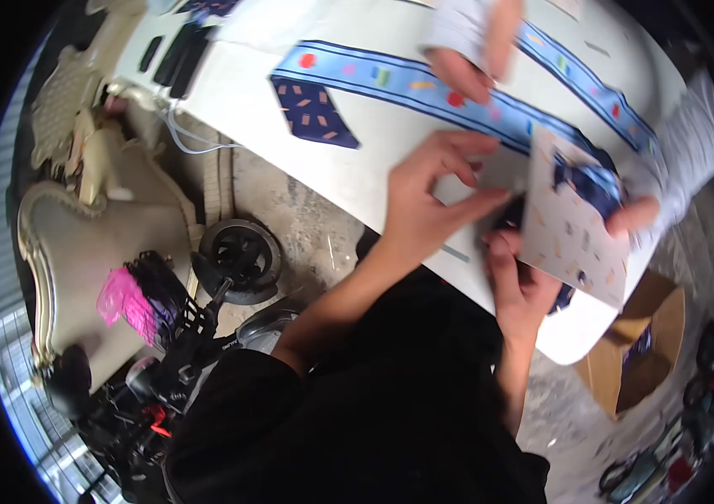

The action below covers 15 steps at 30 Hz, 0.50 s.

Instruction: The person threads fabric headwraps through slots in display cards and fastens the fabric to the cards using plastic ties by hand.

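My left hand (426,186) is raised over the white table, its thumb and fingers apart with nothing visible between them. My right hand (526,290) grips the lower left edge of a pale printed card (571,239) with small coloured marks. Dark navy fabric shows behind and around the card, partly hidden by it. Another person's hand (632,217) touches the card's right edge. Beyond my left hand lies a light blue patterned tie-like strip (374,77), with a navy end (315,113) folded down. A second hand of another person (466,71) is over this strip, blurred.
The white table (239,109) has another blue strip (584,80) on its far side and black objects (184,60) at its left end. An open cardboard box (638,353) stands on the floor at right. A scooter with a wheel (239,256) and an ornate sofa (105,260) are at left.
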{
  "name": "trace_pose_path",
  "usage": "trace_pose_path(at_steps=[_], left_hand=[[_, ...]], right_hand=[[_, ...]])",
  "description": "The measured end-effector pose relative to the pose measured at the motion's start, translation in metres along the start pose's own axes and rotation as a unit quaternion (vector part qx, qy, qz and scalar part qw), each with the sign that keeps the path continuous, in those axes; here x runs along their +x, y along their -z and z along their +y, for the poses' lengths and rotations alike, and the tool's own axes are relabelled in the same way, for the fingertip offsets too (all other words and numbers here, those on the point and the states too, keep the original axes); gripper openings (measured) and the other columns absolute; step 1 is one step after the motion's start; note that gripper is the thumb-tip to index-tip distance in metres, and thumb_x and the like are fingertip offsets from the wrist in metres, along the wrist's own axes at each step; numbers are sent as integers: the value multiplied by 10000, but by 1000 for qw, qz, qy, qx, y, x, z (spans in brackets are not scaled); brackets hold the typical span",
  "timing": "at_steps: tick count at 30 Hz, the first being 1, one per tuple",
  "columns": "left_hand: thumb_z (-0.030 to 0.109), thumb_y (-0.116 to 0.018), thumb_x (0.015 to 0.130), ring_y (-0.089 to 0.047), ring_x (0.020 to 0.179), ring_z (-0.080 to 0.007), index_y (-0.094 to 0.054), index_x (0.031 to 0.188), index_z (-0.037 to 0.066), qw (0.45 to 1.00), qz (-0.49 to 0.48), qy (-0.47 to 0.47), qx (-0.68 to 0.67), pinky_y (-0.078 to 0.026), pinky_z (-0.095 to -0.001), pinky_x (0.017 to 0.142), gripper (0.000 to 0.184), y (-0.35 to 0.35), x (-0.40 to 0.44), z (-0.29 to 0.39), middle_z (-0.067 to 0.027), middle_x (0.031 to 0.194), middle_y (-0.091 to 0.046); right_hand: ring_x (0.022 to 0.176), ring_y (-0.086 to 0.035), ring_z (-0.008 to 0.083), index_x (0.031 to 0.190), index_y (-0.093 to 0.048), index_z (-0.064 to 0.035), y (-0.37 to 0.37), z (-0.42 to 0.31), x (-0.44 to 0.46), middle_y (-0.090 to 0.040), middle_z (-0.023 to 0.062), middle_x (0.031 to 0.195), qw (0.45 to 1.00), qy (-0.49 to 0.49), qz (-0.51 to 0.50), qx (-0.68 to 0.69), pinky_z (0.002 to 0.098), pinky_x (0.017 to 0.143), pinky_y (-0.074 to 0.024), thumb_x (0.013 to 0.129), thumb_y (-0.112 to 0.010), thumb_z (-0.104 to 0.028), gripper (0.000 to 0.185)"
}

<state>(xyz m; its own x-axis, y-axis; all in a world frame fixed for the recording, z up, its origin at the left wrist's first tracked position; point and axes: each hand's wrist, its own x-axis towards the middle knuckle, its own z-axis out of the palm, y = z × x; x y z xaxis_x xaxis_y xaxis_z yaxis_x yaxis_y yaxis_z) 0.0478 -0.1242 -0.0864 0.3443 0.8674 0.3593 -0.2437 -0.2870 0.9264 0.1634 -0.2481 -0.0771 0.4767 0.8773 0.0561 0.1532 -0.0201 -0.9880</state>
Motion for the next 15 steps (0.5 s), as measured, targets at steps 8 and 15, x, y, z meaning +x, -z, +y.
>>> trace_pose_path(at_steps=[8,15], left_hand=[[65,-647,997,-625,921,-90,-638,925,15,960,224,19,166,-488,-230,790,89,113,28,6,-88,1105,-725],[177,-728,849,-581,1014,-367,-765,1033,89,801,59,-128,581,-465,-459,918,207,192,119,0,-123,1028,-721]], right_hand=[[541,-555,126,897,-688,25,6,-14,-4,-641,65,690,996,70,34,-54,240,533,-422,933,-666,-47,83],[577,-646,176,910,-684,29,3,-20,-21,-688,110,718,988,122,-55,-80,270,544,-490,889,-662,18,33]])
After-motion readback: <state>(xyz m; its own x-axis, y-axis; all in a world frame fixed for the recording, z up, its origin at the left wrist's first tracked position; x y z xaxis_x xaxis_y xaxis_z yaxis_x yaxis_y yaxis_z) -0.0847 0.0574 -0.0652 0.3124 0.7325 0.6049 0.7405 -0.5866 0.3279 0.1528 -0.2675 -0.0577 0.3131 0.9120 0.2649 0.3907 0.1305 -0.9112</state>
